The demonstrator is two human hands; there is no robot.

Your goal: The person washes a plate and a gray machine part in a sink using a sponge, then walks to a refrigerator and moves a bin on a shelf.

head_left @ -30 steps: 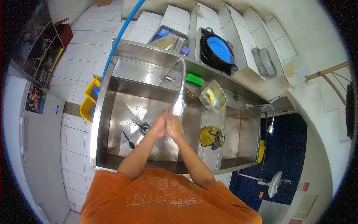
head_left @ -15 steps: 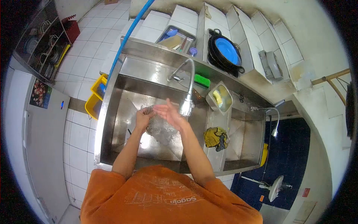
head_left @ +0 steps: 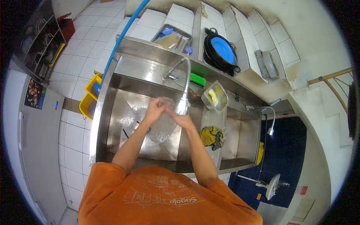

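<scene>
Over the left basin of a steel sink [head_left: 112, 123], both my hands hold a grey, see-through mesh piece [head_left: 163, 125], oval and ribbed. My left hand [head_left: 154, 107] grips its upper left edge. My right hand [head_left: 180, 120] holds its right edge, just below the spray head of the flexible faucet [head_left: 183, 106]. The mesh piece hangs tilted above the drain. A black spoon [head_left: 125, 134] lies on the basin floor to the left of my left forearm.
A green scrubber [head_left: 197, 79] and a steel tub with a yellow sponge [head_left: 214, 96] sit on the back ledge. A yellow-black cloth [head_left: 212, 135] lies on the divider. Black pans with a blue plate [head_left: 221, 52], a utensil tray [head_left: 172, 37], a blue hose [head_left: 120, 37] and yellow crates [head_left: 90, 97] surround the sink.
A second ago my palms were pressed together under the faucet. My left hand then picked up the mesh piece, and now both hands hold it below the spray head.
</scene>
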